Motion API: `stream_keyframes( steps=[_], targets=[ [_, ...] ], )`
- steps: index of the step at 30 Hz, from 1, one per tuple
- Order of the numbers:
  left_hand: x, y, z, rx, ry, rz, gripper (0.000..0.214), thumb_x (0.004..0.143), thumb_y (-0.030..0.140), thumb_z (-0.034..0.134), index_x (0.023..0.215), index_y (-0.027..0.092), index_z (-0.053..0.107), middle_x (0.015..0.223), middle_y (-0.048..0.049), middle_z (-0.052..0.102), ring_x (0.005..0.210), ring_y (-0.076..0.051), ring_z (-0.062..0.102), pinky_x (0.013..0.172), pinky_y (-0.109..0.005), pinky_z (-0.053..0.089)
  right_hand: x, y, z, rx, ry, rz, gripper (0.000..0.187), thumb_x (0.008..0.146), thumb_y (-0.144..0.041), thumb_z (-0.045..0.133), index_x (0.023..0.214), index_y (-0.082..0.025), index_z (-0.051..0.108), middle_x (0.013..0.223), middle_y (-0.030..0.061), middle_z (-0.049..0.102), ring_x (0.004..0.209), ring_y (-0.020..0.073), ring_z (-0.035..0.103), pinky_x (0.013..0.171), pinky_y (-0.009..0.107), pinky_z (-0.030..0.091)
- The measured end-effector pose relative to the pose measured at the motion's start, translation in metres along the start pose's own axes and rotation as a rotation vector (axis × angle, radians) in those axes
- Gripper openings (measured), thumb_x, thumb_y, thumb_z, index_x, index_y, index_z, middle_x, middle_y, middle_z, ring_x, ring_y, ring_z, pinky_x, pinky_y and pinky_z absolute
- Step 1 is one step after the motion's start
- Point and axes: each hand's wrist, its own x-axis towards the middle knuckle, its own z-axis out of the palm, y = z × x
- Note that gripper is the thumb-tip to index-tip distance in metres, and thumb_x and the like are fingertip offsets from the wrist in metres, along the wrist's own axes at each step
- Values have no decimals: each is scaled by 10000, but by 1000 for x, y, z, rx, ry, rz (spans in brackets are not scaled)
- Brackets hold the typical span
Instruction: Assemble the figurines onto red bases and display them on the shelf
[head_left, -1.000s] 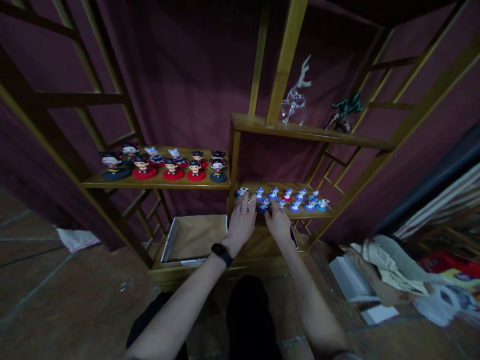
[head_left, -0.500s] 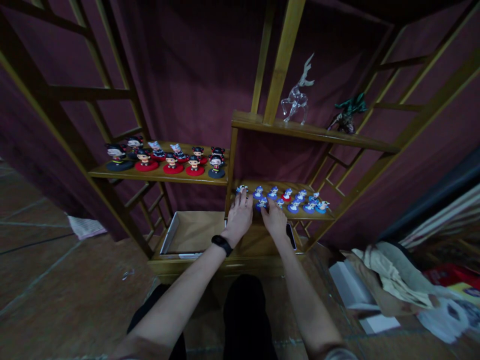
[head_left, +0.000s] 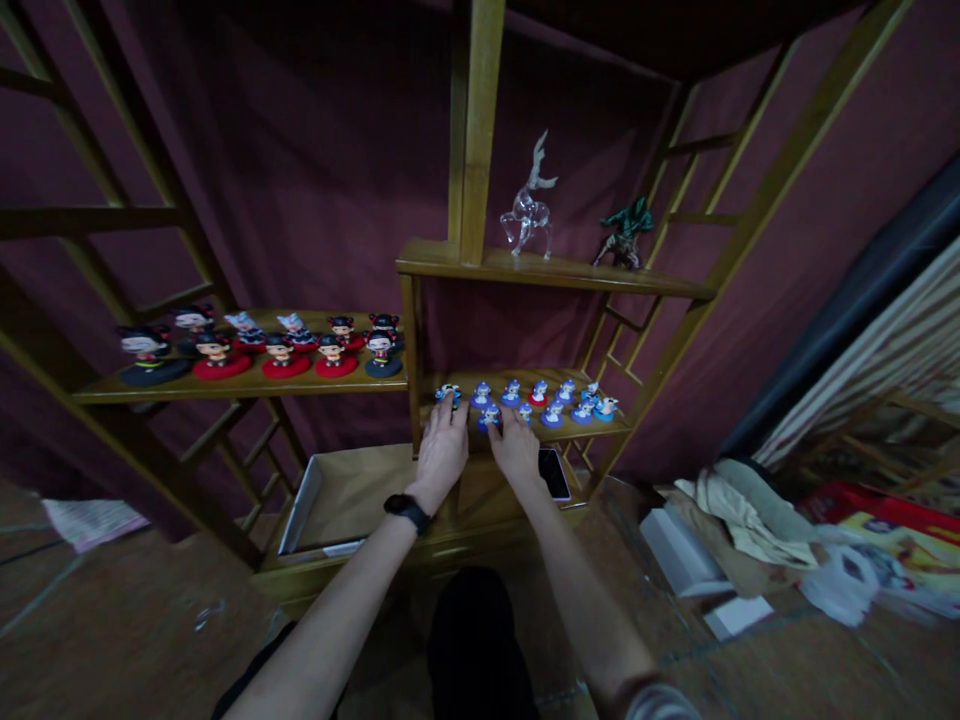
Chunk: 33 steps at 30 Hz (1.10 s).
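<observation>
Several small blue and white figurines (head_left: 551, 400) stand in rows on a low wooden shelf (head_left: 600, 430). My left hand (head_left: 441, 452), with a black watch on its wrist, reaches to the left end of the rows with its fingers stretched out, and its fingertips touch the figurine (head_left: 448, 392) there. My right hand (head_left: 515, 450) lies beside it, fingers extended onto a blue figurine (head_left: 490, 415) in the front row. I see nothing gripped in either hand.
A higher shelf (head_left: 225, 385) on the left carries several black-haired dolls on red bases. A glass deer (head_left: 529, 205) and a green figure (head_left: 624, 230) stand on the top shelf. An open box (head_left: 300, 500) and a phone (head_left: 555, 472) lie below. Cloth and boxes (head_left: 742, 530) lie on the floor at right.
The view has swung to the right, so the shelves sit further left in the picture. Both hands stay at the left end of the small figurines.
</observation>
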Motion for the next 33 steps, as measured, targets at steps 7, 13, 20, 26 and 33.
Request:
stream_keyframes(
  steps=[7,13,20,26,33],
  targets=[
    [2,11,-4,-5,26,68,427,833,156,407,1259,156,436,1391,-159,374,1321,-282,273,1064,-514,216,-19,21,-17,173,135,-26,324,843,-211,414,1158,-233,491,1087,70,576,955,200,581,822,310,446],
    [8,22,7,-24,32,91,467,835,210,428,1292,115,402,1281,-166,502,1311,-285,293,1078,-503,165,-18,57,-27,136,222,66,259,825,-223,442,1064,-192,537,1008,85,586,961,213,553,837,333,432],
    [12,26,21,6,57,58,505,842,256,432,1323,117,367,1270,-186,522,1280,-289,351,1061,-561,109,-6,55,-17,16,151,28,273,827,-241,480,1089,-195,538,1009,97,608,992,237,525,875,378,376],
    [10,25,22,28,70,85,510,846,273,431,1328,124,361,1283,-189,510,1280,-298,352,1052,-587,90,1,47,-14,-48,147,106,247,834,-292,486,1055,-210,558,1025,114,596,1007,268,525,858,406,371],
    [6,31,7,-4,72,107,533,853,262,423,1362,142,320,1311,-158,492,1320,-297,280,1063,-577,51,-6,51,-35,66,173,23,309,838,-258,461,1139,-241,529,1044,82,603,991,227,555,852,349,417]
  ],
)
